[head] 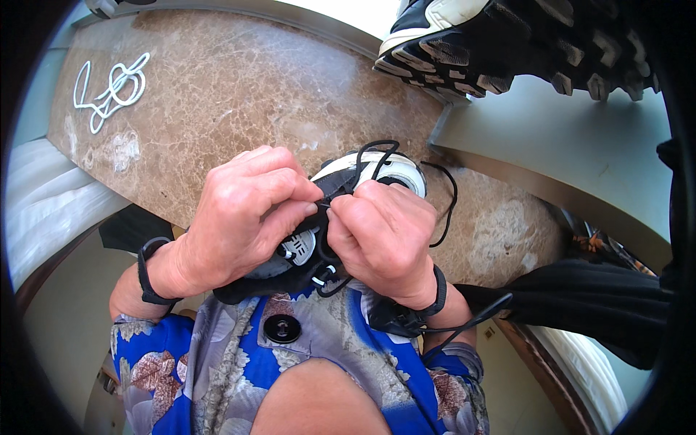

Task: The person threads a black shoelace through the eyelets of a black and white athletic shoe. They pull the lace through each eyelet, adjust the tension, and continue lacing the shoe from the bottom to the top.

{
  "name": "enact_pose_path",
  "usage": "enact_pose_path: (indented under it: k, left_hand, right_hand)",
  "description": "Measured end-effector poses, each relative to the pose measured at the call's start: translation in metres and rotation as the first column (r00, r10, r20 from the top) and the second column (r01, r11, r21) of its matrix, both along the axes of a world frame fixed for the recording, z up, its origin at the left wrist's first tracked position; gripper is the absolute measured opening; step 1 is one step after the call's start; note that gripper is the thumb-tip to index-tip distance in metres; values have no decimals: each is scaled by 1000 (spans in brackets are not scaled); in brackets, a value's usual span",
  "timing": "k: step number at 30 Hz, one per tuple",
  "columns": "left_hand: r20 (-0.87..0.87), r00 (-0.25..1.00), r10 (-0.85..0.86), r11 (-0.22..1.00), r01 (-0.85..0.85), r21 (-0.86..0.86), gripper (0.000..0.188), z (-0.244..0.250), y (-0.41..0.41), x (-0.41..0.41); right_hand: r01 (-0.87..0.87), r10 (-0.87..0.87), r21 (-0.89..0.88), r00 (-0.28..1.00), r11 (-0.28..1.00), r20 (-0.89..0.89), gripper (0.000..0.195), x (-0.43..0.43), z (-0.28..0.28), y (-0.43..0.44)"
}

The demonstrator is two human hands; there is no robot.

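A black-and-white athletic shoe (340, 165) is before me, its near end close to my shirt front. My left hand (247, 209) is over the shoe's left side, thumb and index finger pinched on the black shoelace (454, 198) at the lacing. My right hand (389, 239) is closed beside it, with the lace between thumb and curled fingers. A loop of lace rises over the far end of the shoe, and another length curves out to the right. On the tongue, a pale label (303, 247) bears writing. My fingers hide most of the eyelets.
A loose white cord (117, 89) lies at the far left of the brown marbled tabletop (217, 81). Another shoe with a lugged sole (511, 51) stands on a grey raised surface (576, 136) at upper right. Black fabric (582, 293) hangs at right, white fabric (46, 196) at left.
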State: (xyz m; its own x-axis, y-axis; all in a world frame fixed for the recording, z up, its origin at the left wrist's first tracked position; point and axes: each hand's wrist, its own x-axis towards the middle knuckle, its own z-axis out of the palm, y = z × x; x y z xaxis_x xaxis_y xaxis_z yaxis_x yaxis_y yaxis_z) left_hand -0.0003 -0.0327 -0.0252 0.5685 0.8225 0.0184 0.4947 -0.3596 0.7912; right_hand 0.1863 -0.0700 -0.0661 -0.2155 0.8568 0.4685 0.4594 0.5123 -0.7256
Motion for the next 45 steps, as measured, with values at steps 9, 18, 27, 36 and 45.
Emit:
enact_pose_path:
  k: [9, 18, 27, 36, 45]
  left_hand:
    - [5, 1000, 18, 997, -18, -74, 17, 2, -1, -7]
    - [-8, 1000, 4, 999, -4, -31, 14, 2, 2, -7]
    - [17, 1000, 6, 997, -4, -71, 12, 0, 1, -7]
    - [72, 996, 57, 986, -45, -159, 15, 0, 0, -11]
    - [37, 999, 2, 985, 4, -170, 15, 1, 4, -13]
  right_hand:
    - [-70, 63, -49, 989, 996, -133, 24, -1, -6, 3]
    - [-43, 43, -44, 999, 998, -12, 23, -3, 1, 3]
    - [-90, 92, -81, 996, 993, 17, 21, -3, 5, 4]
    - [-25, 5, -131, 989, 991, -146, 20, -13, -1, 2]
    - [-102, 97, -134, 994, 986, -45, 23, -7, 3, 5]
